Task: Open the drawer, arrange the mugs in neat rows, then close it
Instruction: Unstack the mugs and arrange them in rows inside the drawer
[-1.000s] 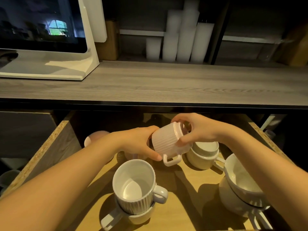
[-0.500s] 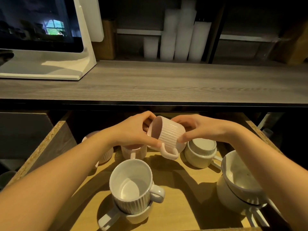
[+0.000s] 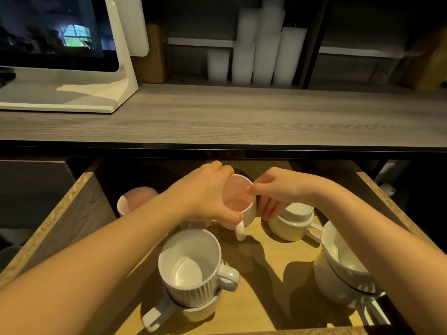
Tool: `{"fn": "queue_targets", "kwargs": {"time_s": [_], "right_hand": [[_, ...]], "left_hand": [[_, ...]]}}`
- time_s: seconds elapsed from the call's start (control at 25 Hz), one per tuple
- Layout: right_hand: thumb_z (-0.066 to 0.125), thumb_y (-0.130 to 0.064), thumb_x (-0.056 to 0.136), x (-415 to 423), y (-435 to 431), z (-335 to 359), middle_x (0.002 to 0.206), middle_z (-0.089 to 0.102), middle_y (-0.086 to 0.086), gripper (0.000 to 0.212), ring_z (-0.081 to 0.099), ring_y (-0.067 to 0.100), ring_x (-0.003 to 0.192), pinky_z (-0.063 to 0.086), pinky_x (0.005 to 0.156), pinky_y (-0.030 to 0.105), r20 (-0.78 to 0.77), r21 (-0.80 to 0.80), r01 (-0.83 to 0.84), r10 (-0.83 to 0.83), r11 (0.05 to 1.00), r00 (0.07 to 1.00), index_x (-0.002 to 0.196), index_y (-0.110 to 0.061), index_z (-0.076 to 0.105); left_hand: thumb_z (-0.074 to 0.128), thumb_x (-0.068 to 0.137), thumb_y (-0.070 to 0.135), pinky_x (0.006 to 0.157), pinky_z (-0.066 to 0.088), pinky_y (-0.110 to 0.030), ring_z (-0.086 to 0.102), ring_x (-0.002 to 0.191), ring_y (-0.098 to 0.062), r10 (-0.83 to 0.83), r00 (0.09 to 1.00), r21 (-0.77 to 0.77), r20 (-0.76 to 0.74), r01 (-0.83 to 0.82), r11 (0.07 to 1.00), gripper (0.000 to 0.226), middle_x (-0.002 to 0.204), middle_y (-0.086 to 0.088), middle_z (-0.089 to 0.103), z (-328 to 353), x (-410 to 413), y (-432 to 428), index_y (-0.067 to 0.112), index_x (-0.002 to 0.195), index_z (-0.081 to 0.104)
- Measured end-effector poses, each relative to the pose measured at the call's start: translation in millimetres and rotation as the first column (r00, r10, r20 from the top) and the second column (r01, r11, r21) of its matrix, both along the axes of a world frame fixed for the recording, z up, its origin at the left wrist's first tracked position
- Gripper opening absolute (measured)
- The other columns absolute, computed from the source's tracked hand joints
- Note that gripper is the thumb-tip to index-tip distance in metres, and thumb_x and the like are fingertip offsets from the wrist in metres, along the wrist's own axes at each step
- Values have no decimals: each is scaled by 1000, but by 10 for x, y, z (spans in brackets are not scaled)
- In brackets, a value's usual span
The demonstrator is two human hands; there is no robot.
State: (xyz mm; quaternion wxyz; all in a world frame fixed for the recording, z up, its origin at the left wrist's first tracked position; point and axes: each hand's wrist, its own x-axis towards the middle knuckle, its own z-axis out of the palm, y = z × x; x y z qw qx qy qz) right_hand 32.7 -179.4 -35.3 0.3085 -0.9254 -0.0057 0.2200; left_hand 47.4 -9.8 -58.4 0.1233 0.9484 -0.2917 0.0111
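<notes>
Both hands are gripping one pale pink ribbed mug [image 3: 238, 199] upright over the far middle of the open drawer [image 3: 63, 213], mouth up, handle pointing near: left hand [image 3: 205, 192] is wrapping its left side, right hand [image 3: 273, 192] is pinching the right rim with fingers on the wall. White ribbed mugs are sitting stacked in pairs near-centre [image 3: 191, 267], at right [image 3: 343, 274] and just right of the held mug [image 3: 294, 222]; another pink mug [image 3: 135, 199] is lying far left
</notes>
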Motion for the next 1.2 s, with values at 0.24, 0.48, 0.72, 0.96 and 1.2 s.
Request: {"fn": "queue_targets", "kwargs": {"time_s": [0.24,0.48,0.72,0.96,1.2], "right_hand": [[46,-14,96,74,-3,-112,85,72,12,27,71,19,68,58,59,23,-65,-14,130,-130,991,989,108,2,65],[47,-10,96,204,-51,-265,87,71,15,25,71,22,73,57,61,27,-76,-32,254,-256,967,964,111,2,62],[49,-14,95,322,-17,-478,79,68,12,22,67,16,59,56,58,25,-80,-107,290,-299,951,951,113,-3,58],[49,-15,96,364,-9,-533,87,68,13,22,65,14,58,56,54,23,-68,-142,300,-312,943,948,115,-7,55],[53,-18,94,319,-21,-523,81,67,10,21,63,13,55,52,50,20,-21,-235,214,-225,948,974,112,-7,55]], "left_hand": [[70,71,55,94,44,-31,42,121,-14,-19,990,-56,-141,12,998,84,139,4,41,-107,39,-78,27,140,30],[67,78,47,113,26,-40,31,138,-25,162,976,287,-146,-114,951,90,153,-3,29,-228,248,187,22,148,16],[67,82,37,100,43,-34,47,124,-23,229,953,325,-199,-157,933,75,140,-6,44,-338,302,303,19,143,28],[68,81,36,97,46,-33,49,120,-23,223,957,320,-186,-155,935,71,136,-6,46,-337,311,309,19,140,32],[66,83,37,98,44,-34,49,121,-24,211,959,318,-189,-143,937,70,137,-6,45,-313,284,309,19,141,32]]}}
